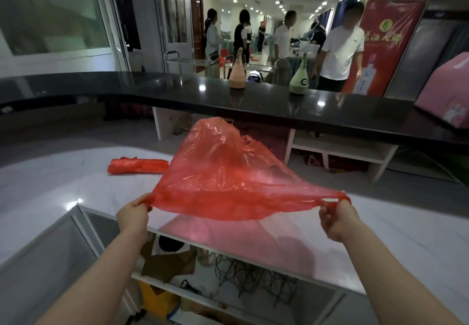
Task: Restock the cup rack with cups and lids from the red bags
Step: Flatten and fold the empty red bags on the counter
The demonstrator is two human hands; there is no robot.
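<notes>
Hands hold a red bag up over the white table. The left hand pinches one edge in curled fingers, and the right hand pinches the other edge. Pulled wide like this, the bag looks empty and thin, maybe so it can be folded. On the table to the left lies a rolled red bag. No cups, lids or rack show. Behind, two bottles stand on the black counter. Nothing blocks the hands.
</notes>
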